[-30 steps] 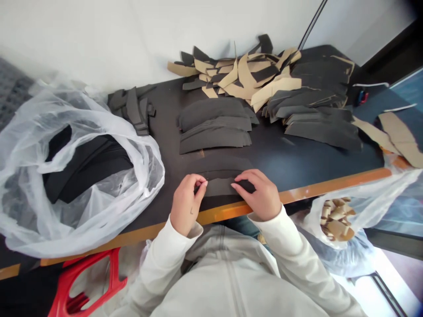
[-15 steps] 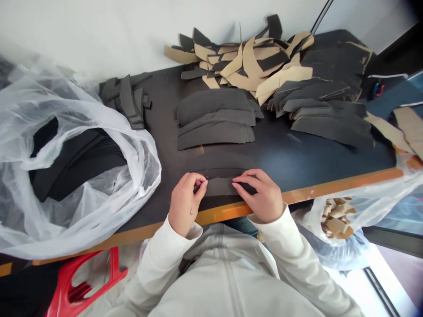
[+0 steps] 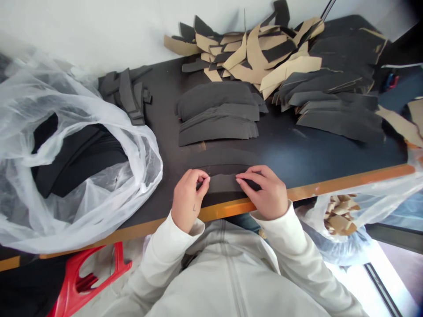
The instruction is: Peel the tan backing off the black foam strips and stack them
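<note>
Close to the table's front edge, my left hand (image 3: 189,197) pinches the left end of a dark grey curved strip (image 3: 223,183) between thumb and fingers. At the strip's other end, my right hand (image 3: 267,190) pinches it the same way. The strip looks like thin foam or fabric; its exact material I cannot make out. Just beyond it on the table lies another dark curved piece (image 3: 225,157), partly under or against the held strip. Farther back sits a fanned stack of dark grey curved pieces (image 3: 218,115).
A clear plastic bag (image 3: 145,154) holding black pieces stands at left, near small dark scraps (image 3: 127,92). Tan and black strips (image 3: 254,55) are heaped at the back. More dark pieces (image 3: 337,114) lie at right. Below are a red stool (image 3: 71,281) and a bag of tan scraps (image 3: 340,215).
The view has shifted slightly. Both hands keep their pinch on the strip's ends, with hardly any motion against the table.
</note>
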Demonstrator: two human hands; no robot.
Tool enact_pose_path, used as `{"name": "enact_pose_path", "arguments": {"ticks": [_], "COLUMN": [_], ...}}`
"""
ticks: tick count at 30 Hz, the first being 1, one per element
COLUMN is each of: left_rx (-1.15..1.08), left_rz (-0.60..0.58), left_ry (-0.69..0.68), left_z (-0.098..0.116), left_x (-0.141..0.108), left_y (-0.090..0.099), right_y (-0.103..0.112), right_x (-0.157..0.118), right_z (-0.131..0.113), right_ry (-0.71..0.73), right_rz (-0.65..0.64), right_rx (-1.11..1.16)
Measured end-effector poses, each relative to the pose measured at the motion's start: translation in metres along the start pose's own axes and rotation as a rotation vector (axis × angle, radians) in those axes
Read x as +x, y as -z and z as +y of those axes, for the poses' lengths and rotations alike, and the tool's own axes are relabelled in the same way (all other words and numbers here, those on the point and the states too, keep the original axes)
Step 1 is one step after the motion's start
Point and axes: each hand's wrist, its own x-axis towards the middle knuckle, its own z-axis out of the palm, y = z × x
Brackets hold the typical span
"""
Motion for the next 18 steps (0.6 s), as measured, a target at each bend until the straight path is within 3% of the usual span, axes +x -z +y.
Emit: {"name": "enact_pose_path", "arguments": {"ticks": [18], "left_rx": [0.058], "left_rz": [-0.033], "left_ry": [-0.031], "left_z": [0.0015], "left_x": [-0.0022], "left_y": [0.0021], "right_y": [0.0023], "right_x": [-0.0007], "right_z": [0.0025], "right_ry": [-0.001], "right_rz": [-0.02], "right_rx": [-0.008]}}
